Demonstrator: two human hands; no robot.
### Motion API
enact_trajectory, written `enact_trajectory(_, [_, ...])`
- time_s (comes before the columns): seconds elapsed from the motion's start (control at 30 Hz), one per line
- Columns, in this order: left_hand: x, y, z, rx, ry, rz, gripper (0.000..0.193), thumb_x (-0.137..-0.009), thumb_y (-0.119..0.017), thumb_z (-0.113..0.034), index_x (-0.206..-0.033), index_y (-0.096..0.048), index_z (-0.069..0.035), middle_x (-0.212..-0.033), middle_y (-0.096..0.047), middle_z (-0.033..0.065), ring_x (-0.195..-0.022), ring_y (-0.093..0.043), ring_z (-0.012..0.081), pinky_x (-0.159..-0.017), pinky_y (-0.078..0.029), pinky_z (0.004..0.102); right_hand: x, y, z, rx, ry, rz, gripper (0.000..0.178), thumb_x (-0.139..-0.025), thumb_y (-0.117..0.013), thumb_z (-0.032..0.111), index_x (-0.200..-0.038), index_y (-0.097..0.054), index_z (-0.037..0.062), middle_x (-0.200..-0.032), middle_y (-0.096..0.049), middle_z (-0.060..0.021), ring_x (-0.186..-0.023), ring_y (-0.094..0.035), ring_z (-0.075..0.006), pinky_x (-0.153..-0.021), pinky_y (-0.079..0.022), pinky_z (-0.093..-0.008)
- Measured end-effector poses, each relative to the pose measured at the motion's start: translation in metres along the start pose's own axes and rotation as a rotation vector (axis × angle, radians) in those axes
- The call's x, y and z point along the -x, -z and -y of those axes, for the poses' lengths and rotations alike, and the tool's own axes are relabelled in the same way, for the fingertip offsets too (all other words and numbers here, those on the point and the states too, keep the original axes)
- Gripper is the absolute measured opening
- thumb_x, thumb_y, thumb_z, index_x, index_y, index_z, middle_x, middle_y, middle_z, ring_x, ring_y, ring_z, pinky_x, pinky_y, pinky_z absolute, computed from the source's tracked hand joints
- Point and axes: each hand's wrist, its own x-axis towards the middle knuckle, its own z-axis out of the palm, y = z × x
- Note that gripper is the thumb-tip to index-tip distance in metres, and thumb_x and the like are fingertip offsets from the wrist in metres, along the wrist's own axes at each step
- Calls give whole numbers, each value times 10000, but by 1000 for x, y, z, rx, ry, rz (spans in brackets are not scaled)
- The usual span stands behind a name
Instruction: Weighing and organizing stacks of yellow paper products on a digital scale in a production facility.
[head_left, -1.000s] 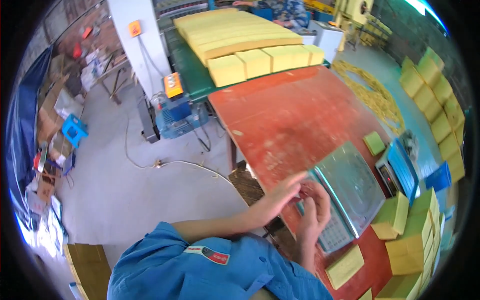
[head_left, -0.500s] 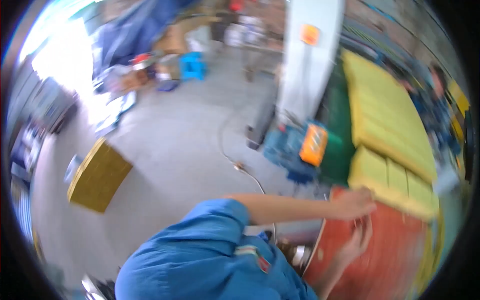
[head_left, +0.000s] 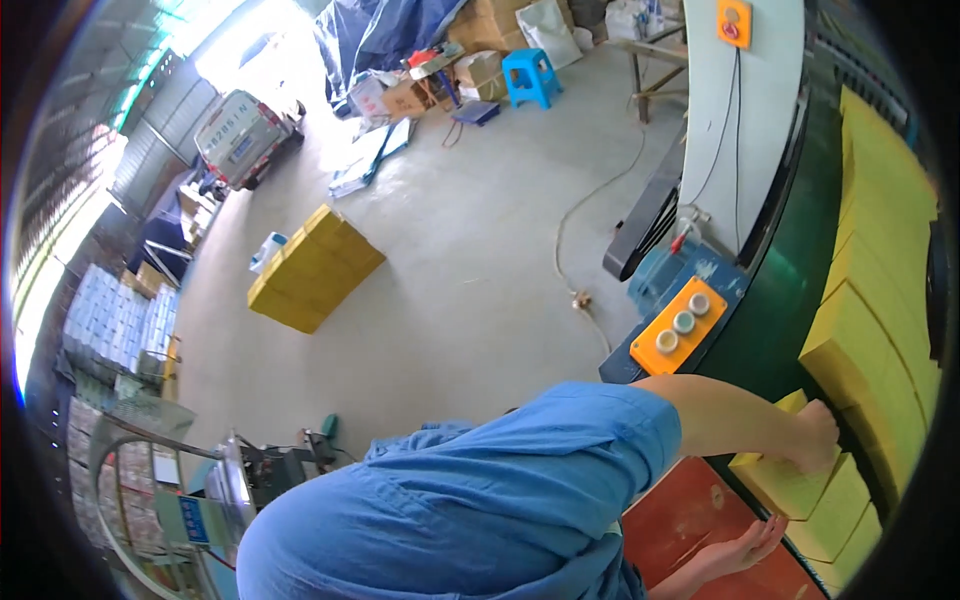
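Observation:
My left arm, in a blue sleeve, reaches right. My left hand [head_left: 818, 438] is closed over the far end of a yellow block [head_left: 785, 482], its fingers partly hidden. That block lies in a row beside other yellow blocks [head_left: 835, 510], at the edge of the green belt [head_left: 765, 375]. Lower down, my right hand [head_left: 735, 552] is open, palm up with fingers stretched out, over the red tabletop [head_left: 690, 515]. Its fingertips are close to the near side of the row and hold nothing.
A long row of yellow blocks [head_left: 880, 260] rests on the belt at right. An orange button box [head_left: 680, 325] sits by a white machine column [head_left: 740, 130]. A yellow stack [head_left: 318, 270] stands on the floor. Beyond are a blue stool [head_left: 532, 75] and a van [head_left: 245, 138].
The view has swung right and sharpened. My hands, close together over the red tabletop before, are now apart: the left has moved onto a yellow block, the right has opened out palm up.

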Motion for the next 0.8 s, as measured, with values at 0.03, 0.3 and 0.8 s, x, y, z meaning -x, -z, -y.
enact_trajectory(0.03, [-1,-2,5,-18,-8,-21,485,-863,-551,-369,-1138,-636,22,-1061,-685,165,-1063,-646,308,-900,-471,405,-1,-4,-6,-83,-12,-25,504,-973,-540,220,-1376,-465,-75,-1441,-442,-186,-1302,-473,-309,-1092,-377,-397])
enact_trajectory(0.3, [39,-17,-33,-211,-229,98,313,-847,-580,-275,-1000,-745,-58,-975,-723,108,-954,-697,293,-730,-551,442,22,45,-17,22,-37,28,504,-924,-522,151,-1378,-455,-58,-1397,-481,-185,-1276,-483,-288,-1077,-384,-417])
enact_trajectory(0.8, [207,-67,-73,-39,-849,228,398,-969,-495,-398,-924,-589,-13,-853,-679,206,-814,-682,356,-715,-520,502,274,13,56,188,-314,-684,491,-861,-529,-57,-1349,-496,-11,-1265,-585,-130,-1166,-576,-206,-968,-482,-335])
